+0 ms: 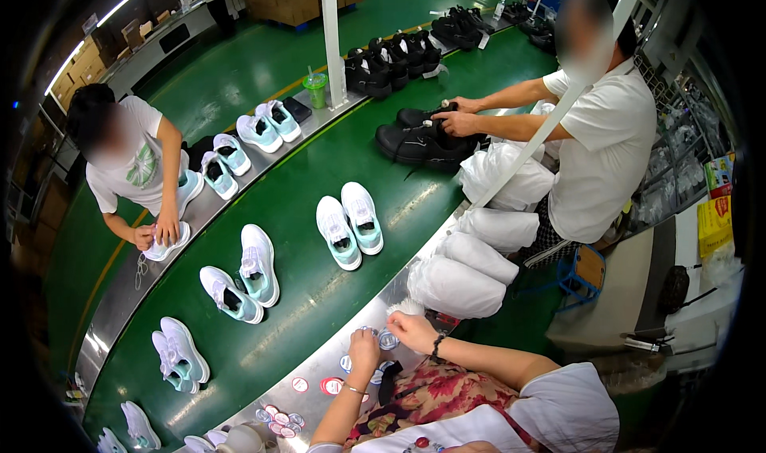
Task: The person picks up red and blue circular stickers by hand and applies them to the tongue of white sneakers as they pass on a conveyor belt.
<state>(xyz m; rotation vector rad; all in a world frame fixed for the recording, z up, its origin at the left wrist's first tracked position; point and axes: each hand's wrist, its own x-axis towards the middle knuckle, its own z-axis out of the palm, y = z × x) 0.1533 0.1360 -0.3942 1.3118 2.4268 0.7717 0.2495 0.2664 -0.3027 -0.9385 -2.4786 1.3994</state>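
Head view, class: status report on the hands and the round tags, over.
Left hand and right hand meet on a round tag, grip unclear. More tags loose on steel ledge. White stuffed bags close by right hand.

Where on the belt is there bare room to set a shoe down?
Bare belt lies between the black shoes and the white pair, and again between that pair and the steel ledge. The ledge is crowded: round stickers, left hand, right hand, white bags.
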